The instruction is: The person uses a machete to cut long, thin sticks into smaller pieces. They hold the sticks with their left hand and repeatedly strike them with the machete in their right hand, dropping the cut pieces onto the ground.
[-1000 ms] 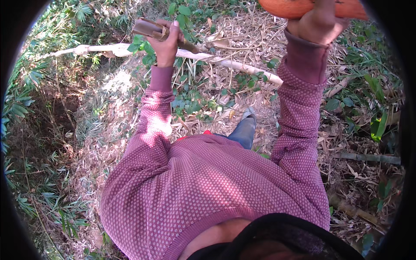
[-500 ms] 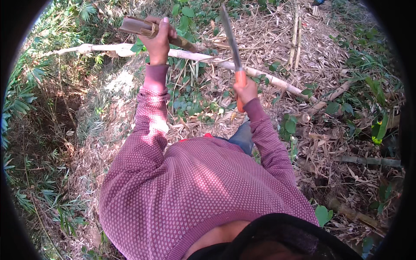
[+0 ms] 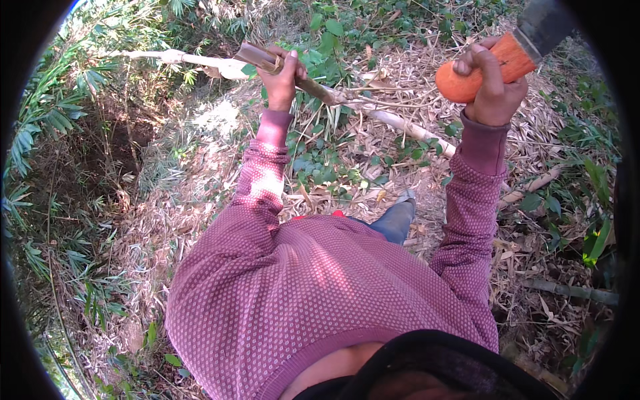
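Note:
My left hand [image 3: 281, 83] is closed around a brown bamboo stalk [image 3: 316, 89], whose split, hollow end sticks out to the left of my fist. From there the stalk slants down to the right, with thin side twigs near its far end. My right hand [image 3: 495, 93] grips the orange handle of a machete [image 3: 512, 56], raised at the upper right. Its dark blade points up and right, and most of it lies outside the picture. The blade is apart from the stalk.
A pale bamboo pole [image 3: 407, 125] lies across the ground ahead, passing behind the held stalk. Dry leaf litter and green vines [image 3: 327, 157] cover the slope. At the left is a dark hollow [image 3: 100, 153] among bamboo leaves. My boot [image 3: 399, 219] stands below the pole.
My right hand has swung the machete up and to the right, nearer the camera, so that its handle looks larger. My left hand keeps hold of the stalk, shifted slightly right and down in view.

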Available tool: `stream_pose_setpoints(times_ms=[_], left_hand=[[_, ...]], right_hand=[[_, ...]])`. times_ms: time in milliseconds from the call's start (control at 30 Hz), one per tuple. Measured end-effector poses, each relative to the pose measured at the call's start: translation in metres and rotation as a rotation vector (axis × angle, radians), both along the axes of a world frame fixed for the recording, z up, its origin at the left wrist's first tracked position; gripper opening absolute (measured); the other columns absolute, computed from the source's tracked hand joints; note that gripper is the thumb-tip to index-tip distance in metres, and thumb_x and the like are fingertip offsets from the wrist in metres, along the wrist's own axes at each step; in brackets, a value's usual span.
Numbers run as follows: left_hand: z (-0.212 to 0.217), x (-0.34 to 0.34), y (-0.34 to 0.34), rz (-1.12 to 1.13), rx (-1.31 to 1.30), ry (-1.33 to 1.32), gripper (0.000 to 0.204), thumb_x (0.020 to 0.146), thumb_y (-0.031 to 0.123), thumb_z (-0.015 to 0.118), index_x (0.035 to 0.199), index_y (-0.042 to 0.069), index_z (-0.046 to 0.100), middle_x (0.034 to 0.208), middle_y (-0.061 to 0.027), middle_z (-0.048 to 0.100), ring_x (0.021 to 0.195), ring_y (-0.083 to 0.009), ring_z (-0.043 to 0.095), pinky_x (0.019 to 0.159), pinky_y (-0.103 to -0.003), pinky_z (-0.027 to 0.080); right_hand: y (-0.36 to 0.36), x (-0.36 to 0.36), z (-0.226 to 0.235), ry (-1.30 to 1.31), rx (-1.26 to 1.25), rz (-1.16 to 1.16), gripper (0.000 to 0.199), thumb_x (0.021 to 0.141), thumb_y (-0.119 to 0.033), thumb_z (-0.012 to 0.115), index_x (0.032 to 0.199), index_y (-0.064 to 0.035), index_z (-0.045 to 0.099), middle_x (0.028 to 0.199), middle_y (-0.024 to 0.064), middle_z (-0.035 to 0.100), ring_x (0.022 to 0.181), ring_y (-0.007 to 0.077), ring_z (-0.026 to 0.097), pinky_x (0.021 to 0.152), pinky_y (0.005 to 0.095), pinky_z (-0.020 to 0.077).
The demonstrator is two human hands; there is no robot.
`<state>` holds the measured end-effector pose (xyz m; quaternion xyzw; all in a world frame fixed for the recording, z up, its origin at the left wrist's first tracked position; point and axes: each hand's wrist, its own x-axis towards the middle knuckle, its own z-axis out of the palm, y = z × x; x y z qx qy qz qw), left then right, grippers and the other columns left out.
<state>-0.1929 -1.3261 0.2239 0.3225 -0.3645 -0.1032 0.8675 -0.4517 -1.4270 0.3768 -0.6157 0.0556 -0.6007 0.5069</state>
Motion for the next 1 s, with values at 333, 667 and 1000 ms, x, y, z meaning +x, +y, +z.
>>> stream_pose_setpoints(times_ms=[333, 667, 1000], left_hand=[[-0.006, -0.009, 0.006, -0.019, 0.011, -0.017, 0.014, 0.081, 0.000, 0.055, 0.078, 0.004, 0.042, 0.054, -0.0052, 0.047, 0.043, -0.0134, 0.047, 0.044, -0.028, 0.044], [-0.003, -0.007, 0.006, -0.008, 0.024, 0.006, 0.015, 0.083, 0.003, 0.053, 0.074, 0.006, 0.041, 0.055, -0.0045, 0.044, 0.046, -0.0128, 0.043, 0.047, -0.029, 0.043], [-0.007, 0.006, -0.012, 0.149, 0.007, -0.031, 0.015, 0.081, 0.001, 0.055, 0.096, -0.001, 0.051, 0.059, -0.0081, 0.054, 0.048, -0.0148, 0.054, 0.047, -0.027, 0.047]], right_hand=[[-0.007, -0.001, -0.027, 0.163, 0.039, 0.045, 0.013, 0.077, 0.000, 0.055, 0.089, 0.0027, 0.051, 0.064, 0.0083, 0.052, 0.053, 0.0159, 0.052, 0.052, 0.0291, 0.0453], [0.001, 0.029, 0.049, -0.046, -0.239, -0.021, 0.011, 0.076, -0.008, 0.055, 0.085, -0.0014, 0.053, 0.062, 0.0046, 0.051, 0.053, 0.0127, 0.051, 0.049, 0.0252, 0.0437], [-0.013, 0.032, -0.297, 1.151, 0.134, -0.251, 0.017, 0.074, -0.009, 0.060, 0.088, -0.0013, 0.055, 0.066, 0.0067, 0.055, 0.055, 0.0155, 0.054, 0.053, 0.0290, 0.0454]])
